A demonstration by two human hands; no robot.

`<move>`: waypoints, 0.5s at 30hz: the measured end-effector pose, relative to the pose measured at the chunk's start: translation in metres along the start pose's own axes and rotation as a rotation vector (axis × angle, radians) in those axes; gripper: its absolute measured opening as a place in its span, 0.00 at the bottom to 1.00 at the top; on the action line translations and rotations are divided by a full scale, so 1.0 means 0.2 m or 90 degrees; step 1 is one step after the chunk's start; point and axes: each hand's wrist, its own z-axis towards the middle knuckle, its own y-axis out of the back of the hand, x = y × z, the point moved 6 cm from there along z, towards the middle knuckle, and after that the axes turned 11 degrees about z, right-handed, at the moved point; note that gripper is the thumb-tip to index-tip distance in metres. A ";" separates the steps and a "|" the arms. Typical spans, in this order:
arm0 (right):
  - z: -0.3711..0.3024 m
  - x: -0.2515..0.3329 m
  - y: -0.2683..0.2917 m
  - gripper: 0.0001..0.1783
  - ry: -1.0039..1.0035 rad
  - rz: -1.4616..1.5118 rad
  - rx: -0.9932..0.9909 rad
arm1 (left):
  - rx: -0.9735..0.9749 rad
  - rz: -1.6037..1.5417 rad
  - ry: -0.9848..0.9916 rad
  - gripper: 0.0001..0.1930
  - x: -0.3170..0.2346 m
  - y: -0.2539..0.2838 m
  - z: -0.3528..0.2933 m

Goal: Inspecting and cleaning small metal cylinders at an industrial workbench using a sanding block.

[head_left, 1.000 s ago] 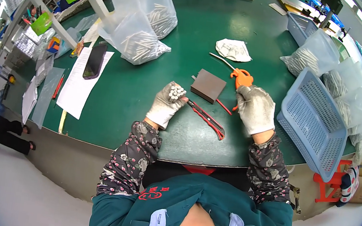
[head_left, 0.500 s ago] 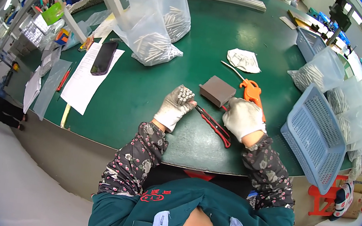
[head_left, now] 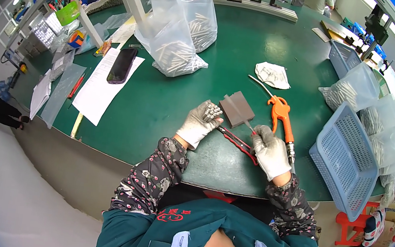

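My left hand [head_left: 200,125], in a whitish glove, is closed around a bundle of short metal tubes [head_left: 213,111], their ends facing up. My right hand [head_left: 271,154], also gloved, grips a slim tool [head_left: 246,122] with a red end and a pale, flat shaft. That shaft reaches across the top of a grey-brown rectangular block [head_left: 236,109] on the green table; whether it touches the block I cannot tell. A red and black hand tool [head_left: 239,145] lies between my hands. Just beyond my right hand rests an orange air blow gun [head_left: 280,111].
Clear bags of metal tubes [head_left: 176,55] stand at the far left. A phone [head_left: 121,66] lies on paper sheets [head_left: 90,102]. A crumpled white cloth [head_left: 272,75] sits behind the blow gun. To the right are a blue basket [head_left: 346,157] and more bags [head_left: 347,89].
My right hand has drawn back toward me and turned, and the slim tool's shaft now shows over the block. The block looks turned. My left hand keeps the bundle. The whole view has shifted slightly.
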 end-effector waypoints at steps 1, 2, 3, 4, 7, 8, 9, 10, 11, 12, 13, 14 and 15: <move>-0.01 0.01 -0.01 0.16 0.043 0.020 -0.011 | -0.005 -0.078 -0.015 0.13 -0.01 0.00 0.00; -0.02 0.02 -0.01 0.16 0.042 0.020 -0.012 | -0.004 -0.078 -0.014 0.13 -0.01 0.00 0.00; -0.04 0.07 -0.03 0.20 0.107 0.010 -0.014 | -0.002 -0.060 -0.011 0.13 -0.01 0.00 0.00; -0.05 0.12 -0.04 0.24 0.172 -0.001 -0.017 | -0.001 -0.043 -0.008 0.13 -0.01 0.00 0.00; -0.06 0.16 -0.07 0.29 0.215 -0.069 0.010 | 0.002 -0.029 0.000 0.13 -0.02 0.00 0.00; -0.06 0.18 -0.08 0.30 0.242 -0.105 0.012 | 0.001 -0.029 0.000 0.13 -0.02 0.00 0.00; -0.06 0.19 -0.09 0.29 0.274 -0.110 -0.003 | 0.023 0.011 0.027 0.16 -0.01 0.00 0.00; -0.06 0.20 -0.09 0.29 0.275 -0.110 -0.003 | 0.045 0.051 0.054 0.18 0.00 0.00 0.00; -0.06 0.20 -0.10 0.29 0.280 -0.118 0.010 | 0.045 0.051 0.054 0.18 0.00 0.00 0.00; -0.05 0.21 -0.10 0.29 0.286 -0.125 0.022 | 0.050 0.014 0.026 0.17 -0.02 0.00 0.00; -0.05 0.21 -0.11 0.29 0.286 -0.126 0.023 | 0.054 -0.022 -0.002 0.17 -0.03 -0.01 -0.01; -0.05 0.21 -0.11 0.29 0.288 -0.132 0.029 | 0.054 -0.023 -0.002 0.17 -0.03 0.00 -0.01; -0.05 0.21 -0.12 0.29 0.290 -0.138 0.036 | 0.060 -0.005 0.015 0.17 -0.02 0.00 -0.01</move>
